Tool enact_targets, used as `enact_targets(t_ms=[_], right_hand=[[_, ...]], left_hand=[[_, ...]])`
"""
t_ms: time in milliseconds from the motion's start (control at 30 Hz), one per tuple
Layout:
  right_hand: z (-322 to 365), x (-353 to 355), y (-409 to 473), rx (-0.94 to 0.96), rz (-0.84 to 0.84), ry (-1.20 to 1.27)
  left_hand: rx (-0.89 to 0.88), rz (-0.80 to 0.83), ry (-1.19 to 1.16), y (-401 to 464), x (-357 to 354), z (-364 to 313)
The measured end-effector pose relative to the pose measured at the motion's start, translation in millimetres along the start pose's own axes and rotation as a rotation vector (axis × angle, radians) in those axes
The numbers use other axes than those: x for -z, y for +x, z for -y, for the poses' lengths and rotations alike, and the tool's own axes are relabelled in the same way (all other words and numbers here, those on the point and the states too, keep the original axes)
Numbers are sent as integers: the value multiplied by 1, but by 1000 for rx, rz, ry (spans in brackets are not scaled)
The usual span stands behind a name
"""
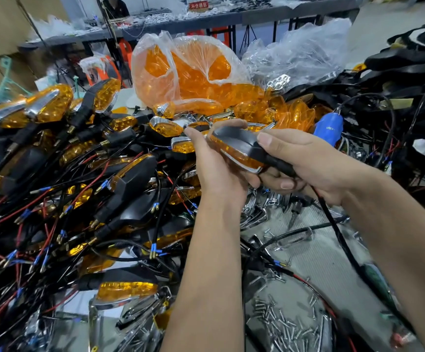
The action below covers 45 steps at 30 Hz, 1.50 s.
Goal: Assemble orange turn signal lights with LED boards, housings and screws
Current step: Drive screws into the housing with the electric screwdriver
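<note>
Head view: a red sign [198, 5] on the far bench carries writing too blurred to read. Both hands grip one turn signal [241, 151] above the cluttered table [320, 262]: left hand [214, 163] curled under its lens, right hand [305, 163] around the stalk. Loose screws [282, 323] lie below; a bag of orange lenses [188, 72] sits behind.

Hiding most of the turn signal [241, 151] lens beneath both grips; blurring screws [282, 323] at five o'clock; cropping forearms at the bottom edge.
</note>
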State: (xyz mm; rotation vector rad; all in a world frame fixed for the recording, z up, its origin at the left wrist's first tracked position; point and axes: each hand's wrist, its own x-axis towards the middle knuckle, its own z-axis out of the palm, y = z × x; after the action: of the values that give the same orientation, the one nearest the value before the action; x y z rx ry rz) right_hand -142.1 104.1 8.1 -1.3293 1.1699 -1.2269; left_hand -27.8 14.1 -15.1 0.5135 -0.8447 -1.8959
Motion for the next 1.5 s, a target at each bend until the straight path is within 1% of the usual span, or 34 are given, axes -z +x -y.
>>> enact_targets(t_ms=[100,233,300,367,433,467,500,533,600,633,700,733,767,833,900,967,1100,1200,1267,1333,1400,1433,1467,1500], right_hand=[[-2,-1,1,-29,41,123],[-5,-2,0,-77,74,200],[-6,-3,0,-102,83,206],[-7,-4,0,-122,106,201],[-9,-6,0,-125,132,256],[-9,-6,-1,-123,142,288],[-11,-7,-1,-124,142,314],[-11,-8,-1,-125,132,328],[-11,-7,-2,-114,112,327],[-11,-7,-2,-101,108,316],[-9,-8,-1,-69,85,281],[-8,-8,-1,-60,48,268],[-7,-6,0,-51,-8,261],[-6,-4,2,-11,-147,242],[-3,-4,4,12,-262,179],[-3,-5,5,21,-343,92],[-4,-11,5,33,-395,-79],[1,-17,5,-3,-344,-253],[11,-16,1,-53,-255,-347],[24,-10,-5,-82,-227,-454],[38,1,-16,-72,-268,-618],[45,7,-21,-60,-274,-709],[51,11,-26,-66,-237,-770],[57,12,-31,-93,-147,-790]], left_hand=[[-47,67,-81,1,-3,2],[-79,75,-122,0,1,4],[-77,111,-138,-1,6,4],[-23,68,-144,11,13,-4],[40,-56,113,26,19,-9],[85,-97,204,30,22,-8],[110,-130,209,26,21,-11],[80,-128,178,19,17,-14],[22,-29,-19,8,11,-11],[5,7,-37,1,7,-6],[0,-10,-34,-1,1,-3],[16,-22,-22,-1,1,-2],[13,-36,-2,1,2,0],[-2,2,93,-4,-1,5],[-1,65,203,-11,-10,7],[58,73,246,-16,-18,6],[149,56,150,-18,-20,4],[199,68,83,-17,-15,1],[159,48,-3,-15,-12,-5],[98,7,-229,-12,-6,-15],[92,-9,-470,-9,1,-24],[98,3,-523,-7,5,-27],[102,22,-541,-7,8,-28],[97,35,-534,-6,9,-30]])
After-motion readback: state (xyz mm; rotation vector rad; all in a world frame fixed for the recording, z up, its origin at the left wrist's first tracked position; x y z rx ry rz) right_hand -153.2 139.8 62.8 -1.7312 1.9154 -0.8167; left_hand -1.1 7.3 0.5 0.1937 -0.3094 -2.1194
